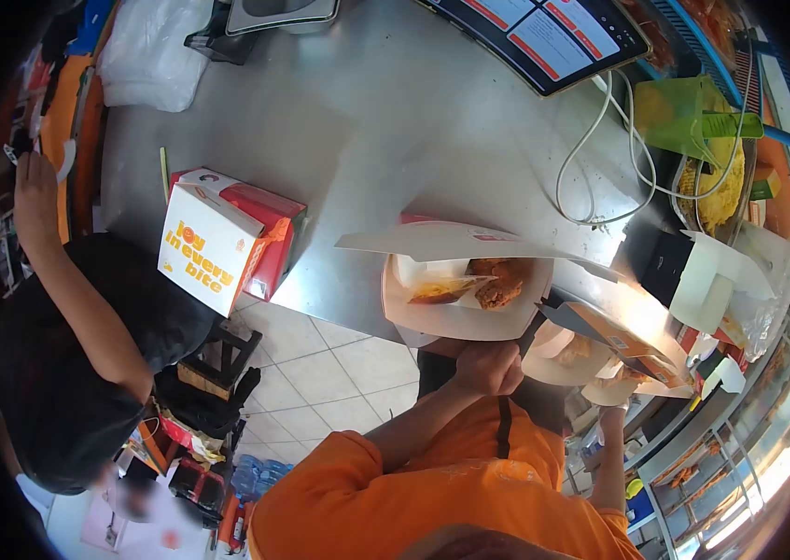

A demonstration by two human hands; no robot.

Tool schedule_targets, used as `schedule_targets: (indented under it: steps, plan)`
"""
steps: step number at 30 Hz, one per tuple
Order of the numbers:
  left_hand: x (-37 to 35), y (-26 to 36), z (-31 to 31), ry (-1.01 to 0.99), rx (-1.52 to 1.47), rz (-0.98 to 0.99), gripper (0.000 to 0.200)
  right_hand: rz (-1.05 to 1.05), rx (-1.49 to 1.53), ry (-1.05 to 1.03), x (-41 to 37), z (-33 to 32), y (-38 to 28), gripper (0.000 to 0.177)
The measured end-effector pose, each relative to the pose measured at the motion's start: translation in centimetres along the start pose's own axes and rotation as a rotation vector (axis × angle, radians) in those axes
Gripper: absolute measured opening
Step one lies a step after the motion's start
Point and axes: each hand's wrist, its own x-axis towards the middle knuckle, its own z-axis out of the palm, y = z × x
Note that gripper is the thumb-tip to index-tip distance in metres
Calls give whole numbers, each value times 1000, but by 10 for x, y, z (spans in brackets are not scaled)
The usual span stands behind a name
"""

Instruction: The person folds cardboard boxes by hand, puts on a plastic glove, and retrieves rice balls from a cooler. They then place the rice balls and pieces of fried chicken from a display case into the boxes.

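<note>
My left hand (493, 369) is closed in a fist at the table's front edge, by the near corner of an open paper food box (455, 322). A dark strip rises from the fist, but I cannot make out what it is. Inside that box lie a piece of fried chicken (501, 283) and a wrapped yellowish packet (441, 290). On the right, my right hand (611, 417) grips the underside of another open food box (642, 345), with its fingers partly hidden. Fried pieces (614, 381) show in it.
Left on the steel table (367, 140) stands a closed printed box (208, 243). A tablet screen (549, 37) and a white cable (563, 177) are at the back right, near a green container (679, 117). A co-worker in black (77, 355) is at the left.
</note>
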Motion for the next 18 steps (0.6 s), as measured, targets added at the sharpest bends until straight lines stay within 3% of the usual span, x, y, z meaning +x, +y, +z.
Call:
schedule_targets:
  steps: [3, 5, 10, 18]
  plan:
    - [-2, 0, 0, 6, -4, 9, 12, 46, 9, -35, 0, -7, -19, 22]
    - [-3, -2, 0, -3, 13, 25, 12, 115, 320, -9, 2, -10, -41, 21]
    - [-2, -2, 2, 15, -21, 35, 13, 53, 134, -92, 2, -12, -21, 18]
    - [-5, -2, 5, 29, -12, 31, 14, 213, 417, -139, 2, -18, -50, 29]
